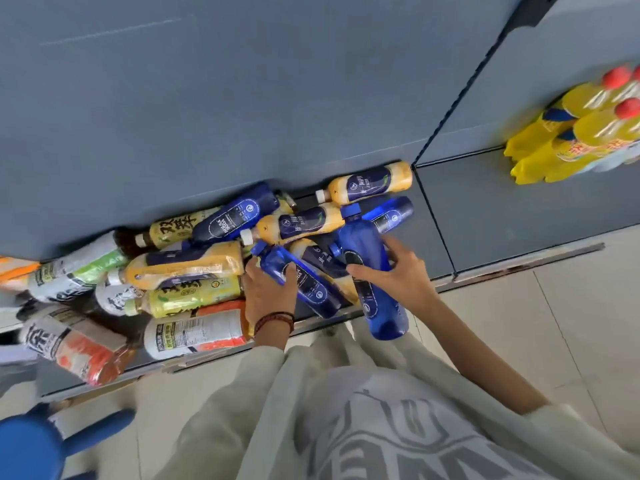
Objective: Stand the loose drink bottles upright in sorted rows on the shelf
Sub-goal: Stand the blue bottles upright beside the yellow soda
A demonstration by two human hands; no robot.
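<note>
We look down on 2 bare hands reaching into a heap of loose drink bottles on a low grey shelf [485, 209].

The left hand [270, 289], with a beaded bracelet [273, 320] at the wrist, curls its fingers round the upper part of a blue soda bottle [311, 285] that lies flat, its cap pointing away past the knuckles. The fingertips are tucked under the bottle and hidden. The right hand [394, 275] grips a second blue bottle [381, 306], which is raised and tilted. The thumb lies across its dark label and the fingers wrap round the far side, slightly spread. Its base hangs out over the shelf's front edge [519, 263], on the wrist side of the hand.

Beyond the fingertips, 2 orange juice bottles [370, 183] lie on their sides against the back panel [207, 98]. Outward from the left hand's knuckles lie a green tea bottle [194, 294] and a white-and-orange bottle [197, 332]. The heap overlaps so much that we cannot count it, and the labels are blurred.

Bare shelf opens outward from the right hand's fingers. Further on, yellow red-capped bottles [568, 140] are cut off by the frame. A tiled floor [554, 323] runs below the shelf edge, and a blue stool [31, 441] sits in the near corner.
</note>
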